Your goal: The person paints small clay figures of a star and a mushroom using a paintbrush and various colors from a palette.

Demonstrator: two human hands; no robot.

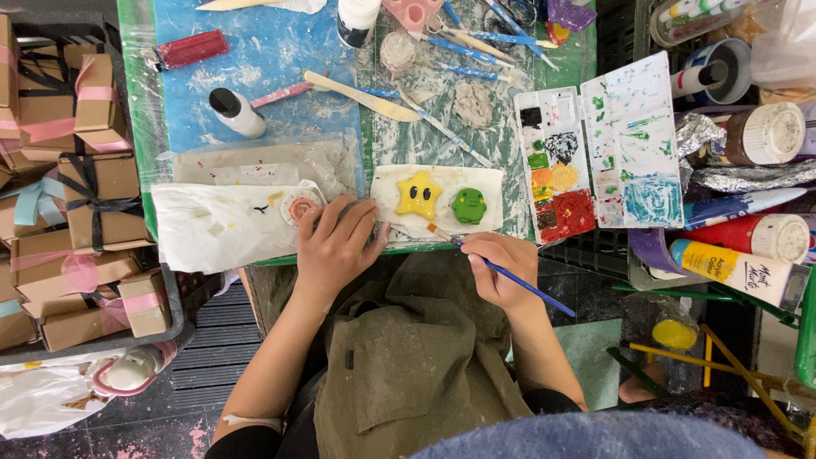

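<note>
Done: yellow star (419, 195) and green figure (468, 206) look fully coloured, on white sheet (399, 223) at table's near edge | Left: judging finish only, small details | right hand (501, 270) grips paintbrush (501, 270), tip at sheet | left hand (340, 242) spread flat beside sheet, holding nothing | paint palette (554, 166) toward right edge
</note>
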